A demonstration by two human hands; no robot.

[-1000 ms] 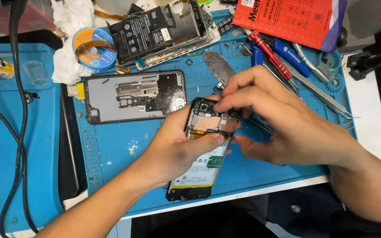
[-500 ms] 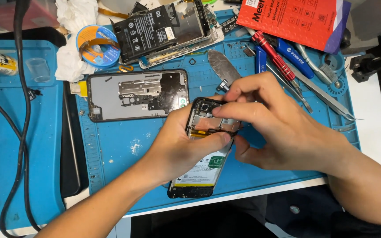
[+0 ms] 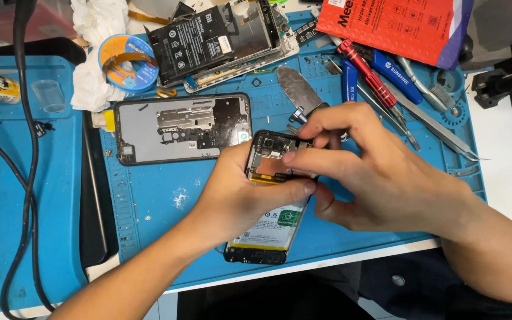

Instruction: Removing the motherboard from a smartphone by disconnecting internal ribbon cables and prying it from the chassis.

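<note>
We see a blue work mat (image 3: 167, 195) on the table, and on it lies an opened phone (image 3: 271, 195) with its back removed, the battery and the board showing. Our left hand (image 3: 241, 195) grips this phone from the left side, fingers curled under it and the thumb pressed on the yellow strip near the middle. Our right hand (image 3: 380, 178) comes from the right; its fingers are pinched close together over the upper part of the phone, near the camera, but we cannot tell if they hold some small part. Above left lies a grey back cover (image 3: 179, 127), and further up a second dismantled phone (image 3: 220, 38). A small clear cup (image 3: 47, 95) stands on the left mat; its content we cannot tell. Right of the hands lie a red screwdriver (image 3: 365, 74) and tweezers (image 3: 440, 130).
</note>
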